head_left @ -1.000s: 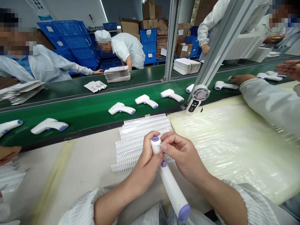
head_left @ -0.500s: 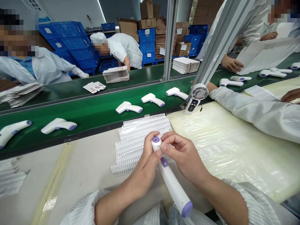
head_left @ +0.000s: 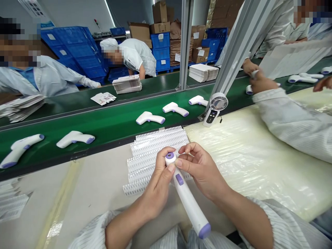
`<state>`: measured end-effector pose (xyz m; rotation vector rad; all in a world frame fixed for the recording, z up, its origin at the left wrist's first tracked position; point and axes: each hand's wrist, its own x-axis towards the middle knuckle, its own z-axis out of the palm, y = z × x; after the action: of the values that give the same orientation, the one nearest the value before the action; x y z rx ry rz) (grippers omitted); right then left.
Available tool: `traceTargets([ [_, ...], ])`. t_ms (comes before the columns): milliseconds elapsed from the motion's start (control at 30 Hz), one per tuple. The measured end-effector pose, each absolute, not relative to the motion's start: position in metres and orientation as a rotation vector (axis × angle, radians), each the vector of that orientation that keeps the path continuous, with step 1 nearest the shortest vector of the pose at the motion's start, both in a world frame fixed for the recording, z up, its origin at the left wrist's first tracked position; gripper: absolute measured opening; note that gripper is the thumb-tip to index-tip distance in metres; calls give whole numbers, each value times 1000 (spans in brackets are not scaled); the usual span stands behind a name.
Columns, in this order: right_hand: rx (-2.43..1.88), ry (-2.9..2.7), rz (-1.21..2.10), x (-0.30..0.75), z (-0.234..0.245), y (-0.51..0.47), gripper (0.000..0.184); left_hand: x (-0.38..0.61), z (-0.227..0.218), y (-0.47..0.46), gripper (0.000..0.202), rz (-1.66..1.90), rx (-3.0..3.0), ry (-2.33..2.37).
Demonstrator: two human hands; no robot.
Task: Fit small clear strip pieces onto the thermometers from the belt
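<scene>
A white infrared thermometer [head_left: 191, 204] with purple trim is held in front of me, its round sensor end up and its handle slanting down toward my lap. My left hand [head_left: 161, 183] is closed around the head end, index finger over the top and thumb along the side. From the other side, my right hand [head_left: 201, 169] has its thumb against the thermometer's head and its fingers curled close to it. Whether something small sits between those right fingers is hidden. Beneath the hands lie strips of small white labels [head_left: 141, 166] in overlapping rows.
A green conveyor belt [head_left: 114, 126] carries several more thermometers [head_left: 150, 118] beyond the table. A small handheld fan [head_left: 214, 109] stands by a slanted metal post [head_left: 241, 45]. Plastic-wrapped material [head_left: 249, 155] covers the right side. Co-workers sit or stand across the belt and at right.
The thermometers on the belt have shifted right. My thermometer has moved slightly left, and my right fingers have loosened a little. At right, a co-worker's arm has lifted over the belt.
</scene>
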<state>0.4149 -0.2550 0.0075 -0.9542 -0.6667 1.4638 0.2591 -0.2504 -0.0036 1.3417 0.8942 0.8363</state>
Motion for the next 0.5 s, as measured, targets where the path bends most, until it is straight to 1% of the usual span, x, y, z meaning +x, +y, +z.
traceTargets([
  [67, -941, -565, 1578, 418, 8, -253, 47, 252, -3, -250, 38, 848, 1365, 835],
  [167, -1016, -602, 1732, 422, 14, -254, 47, 238, -1, -241, 36, 995, 1431, 797],
  [233, -1033, -805, 1923, 422, 20, -256, 52, 225, 2, -228, 35, 1223, 1472, 820],
  [300, -1034, -1107, 2010, 417, 26, -251, 62, 210, 3, -209, 36, 1413, 1476, 890],
  [333, -1046, -1260, 1972, 413, 28, -243, 63, 201, 3, -199, 39, 1453, 1470, 940],
  [400, -1124, -1528, 1767, 402, 28, -217, 58, 180, -1, -179, 49, 1454, 1469, 1075],
  [500, -1340, -1916, 1280, 378, 23, -156, 51, 142, -15, -153, 63, 1451, 1503, 1342],
])
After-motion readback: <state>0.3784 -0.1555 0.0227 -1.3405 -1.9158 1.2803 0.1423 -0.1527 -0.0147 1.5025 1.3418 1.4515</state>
